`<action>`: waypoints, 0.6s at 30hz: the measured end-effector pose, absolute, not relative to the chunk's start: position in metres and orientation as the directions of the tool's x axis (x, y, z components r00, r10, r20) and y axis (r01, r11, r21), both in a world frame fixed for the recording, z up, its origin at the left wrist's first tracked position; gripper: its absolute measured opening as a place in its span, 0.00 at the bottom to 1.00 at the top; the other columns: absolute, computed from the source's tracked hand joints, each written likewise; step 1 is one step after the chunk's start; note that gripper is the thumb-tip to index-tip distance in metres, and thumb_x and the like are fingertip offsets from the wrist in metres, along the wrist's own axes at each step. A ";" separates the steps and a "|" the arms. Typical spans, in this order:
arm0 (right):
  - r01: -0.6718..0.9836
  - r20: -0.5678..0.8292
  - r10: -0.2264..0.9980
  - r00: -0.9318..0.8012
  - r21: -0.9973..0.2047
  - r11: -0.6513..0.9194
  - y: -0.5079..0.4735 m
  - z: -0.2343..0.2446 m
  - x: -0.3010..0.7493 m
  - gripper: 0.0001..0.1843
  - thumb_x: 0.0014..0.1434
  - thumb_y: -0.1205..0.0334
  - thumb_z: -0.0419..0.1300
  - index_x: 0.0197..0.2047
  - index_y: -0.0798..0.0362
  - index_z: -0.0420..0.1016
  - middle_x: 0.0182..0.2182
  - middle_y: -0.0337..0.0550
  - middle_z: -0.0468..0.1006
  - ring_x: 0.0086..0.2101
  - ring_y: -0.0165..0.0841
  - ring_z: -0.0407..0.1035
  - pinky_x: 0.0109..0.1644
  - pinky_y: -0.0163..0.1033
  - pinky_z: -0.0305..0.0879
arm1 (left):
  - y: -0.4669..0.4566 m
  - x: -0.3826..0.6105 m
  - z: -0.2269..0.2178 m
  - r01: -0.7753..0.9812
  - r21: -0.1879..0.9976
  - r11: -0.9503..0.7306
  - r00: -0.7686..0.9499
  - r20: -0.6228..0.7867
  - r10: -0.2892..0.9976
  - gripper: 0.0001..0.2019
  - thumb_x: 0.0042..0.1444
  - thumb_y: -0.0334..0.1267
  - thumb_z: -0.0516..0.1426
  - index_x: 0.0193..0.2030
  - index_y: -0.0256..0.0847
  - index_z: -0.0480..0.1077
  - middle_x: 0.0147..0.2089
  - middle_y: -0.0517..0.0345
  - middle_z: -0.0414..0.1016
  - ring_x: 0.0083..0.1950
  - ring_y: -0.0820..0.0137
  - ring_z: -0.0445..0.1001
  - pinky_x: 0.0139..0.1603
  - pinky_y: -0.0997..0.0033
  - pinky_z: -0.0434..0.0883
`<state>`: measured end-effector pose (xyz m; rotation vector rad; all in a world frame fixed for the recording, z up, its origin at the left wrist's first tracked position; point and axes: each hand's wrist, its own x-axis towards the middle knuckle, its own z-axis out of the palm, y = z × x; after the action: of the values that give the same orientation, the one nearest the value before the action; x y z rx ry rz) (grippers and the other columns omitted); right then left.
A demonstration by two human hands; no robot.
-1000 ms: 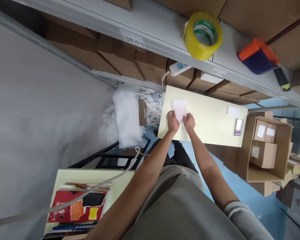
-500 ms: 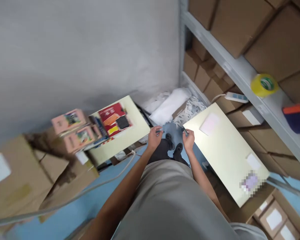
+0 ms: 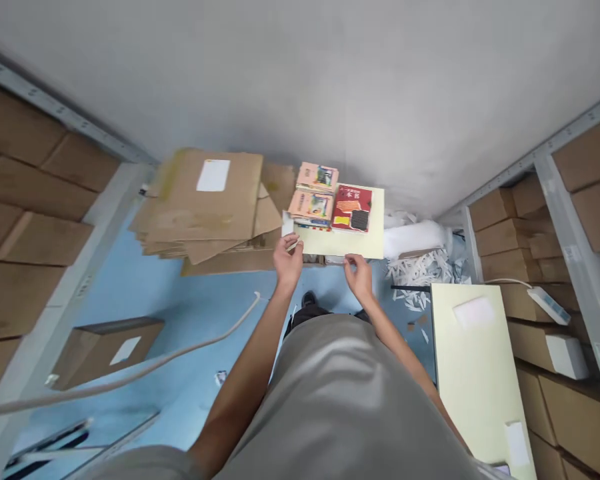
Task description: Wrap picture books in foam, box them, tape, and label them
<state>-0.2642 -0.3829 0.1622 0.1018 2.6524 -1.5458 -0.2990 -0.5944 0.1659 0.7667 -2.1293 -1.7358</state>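
My left hand is at the front left corner of a pale yellow table, its fingers curled toward the thumb. Whatever it pinches, if anything, is too small to make out. My right hand is at the same table's front edge, with thumb and fingers drawn together; their contents are hidden too. Beyond my left hand stand two stacks of pink-covered books. To their right lies a red book with an orange, yellow and black cover. A white piece sticks up beside the near stack.
Flattened cardboard is piled left of the table. A cardboard box sits on the blue floor, and a pale cord crosses in front. Shredded paper lies to the right, near a second pale table. Shelves with boxes flank both sides.
My view has swung left, so the book table is now in front of me and the second table lies to my right. Both hands are now at the book table's front edge.
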 end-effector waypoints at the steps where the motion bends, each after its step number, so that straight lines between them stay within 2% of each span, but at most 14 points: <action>1: 0.062 -0.097 -0.048 -0.994 -0.876 0.479 -0.416 0.164 -0.274 0.09 0.72 0.59 0.60 0.49 0.49 0.82 0.50 0.52 0.89 0.50 0.47 0.83 0.64 0.53 0.79 | -0.617 -0.296 0.165 -0.203 0.968 0.147 -0.805 -0.079 -0.588 0.09 0.62 0.36 0.61 0.49 0.42 0.75 0.59 0.44 0.82 0.62 0.58 0.84 0.66 0.54 0.83; 4: 0.002 -0.103 -0.193 -0.976 -0.887 0.462 -0.510 0.164 -0.306 0.10 0.73 0.59 0.63 0.54 0.52 0.81 0.54 0.52 0.89 0.54 0.45 0.82 0.65 0.52 0.79 | -0.690 -0.284 0.160 -0.188 0.957 0.220 -0.760 0.000 -0.650 0.13 0.63 0.36 0.61 0.54 0.42 0.76 0.62 0.42 0.79 0.65 0.55 0.82 0.67 0.52 0.83; 6: -0.001 -0.114 -0.204 -0.972 -0.870 0.493 -0.561 0.162 -0.330 0.14 0.71 0.60 0.66 0.57 0.54 0.80 0.60 0.54 0.86 0.59 0.44 0.80 0.68 0.50 0.77 | -0.737 -0.277 0.154 -0.213 0.930 0.298 -0.743 0.043 -0.668 0.17 0.61 0.34 0.62 0.58 0.44 0.76 0.65 0.41 0.77 0.69 0.53 0.79 0.71 0.48 0.80; 8: 0.025 -0.131 -0.158 -0.979 -0.840 0.542 -0.597 0.159 -0.353 0.14 0.70 0.62 0.66 0.57 0.55 0.80 0.63 0.58 0.85 0.63 0.44 0.78 0.74 0.50 0.72 | -0.776 -0.277 0.148 -0.231 0.892 0.388 -0.758 0.084 -0.647 0.23 0.59 0.31 0.64 0.61 0.45 0.76 0.68 0.41 0.75 0.74 0.51 0.76 0.79 0.43 0.74; 10: 0.088 -0.165 -0.084 -0.983 -0.815 0.573 -0.619 0.155 -0.370 0.12 0.69 0.64 0.64 0.54 0.56 0.80 0.61 0.60 0.85 0.62 0.44 0.79 0.75 0.50 0.70 | -0.804 -0.284 0.144 -0.235 0.854 0.464 -0.799 0.102 -0.593 0.29 0.56 0.30 0.66 0.65 0.45 0.75 0.74 0.40 0.73 0.81 0.47 0.69 0.85 0.40 0.65; 14: 0.205 -0.234 0.029 -0.972 -0.779 0.592 -0.633 0.148 -0.376 0.07 0.69 0.63 0.62 0.48 0.54 0.80 0.53 0.59 0.89 0.51 0.44 0.83 0.65 0.48 0.75 | -0.825 -0.308 0.137 -0.242 0.764 0.598 -0.913 0.030 -0.407 0.46 0.49 0.35 0.77 0.76 0.40 0.69 0.86 0.28 0.58 0.90 0.34 0.51 0.89 0.29 0.50; 16: 0.232 -0.244 0.060 -0.968 -0.776 0.587 -0.638 0.144 -0.368 0.09 0.67 0.61 0.65 0.49 0.53 0.79 0.48 0.55 0.89 0.47 0.43 0.82 0.60 0.46 0.76 | -0.828 -0.315 0.133 -0.216 0.702 0.678 -0.960 -0.026 -0.278 0.54 0.46 0.35 0.79 0.80 0.34 0.65 0.87 0.21 0.53 0.91 0.30 0.47 0.89 0.26 0.43; 18: 0.278 -0.275 0.089 -0.957 -0.787 0.551 -0.648 0.139 -0.360 0.09 0.65 0.60 0.67 0.48 0.51 0.78 0.41 0.47 0.88 0.43 0.41 0.81 0.55 0.43 0.75 | -0.832 -0.315 0.127 -0.177 0.659 0.731 -0.982 -0.067 -0.178 0.56 0.46 0.30 0.77 0.82 0.30 0.62 0.88 0.18 0.50 0.91 0.30 0.47 0.90 0.28 0.42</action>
<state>-0.3601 -0.6478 0.1393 0.3097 2.5828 -1.3643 -0.3149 -0.8315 0.1275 0.2999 -2.9221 -1.1125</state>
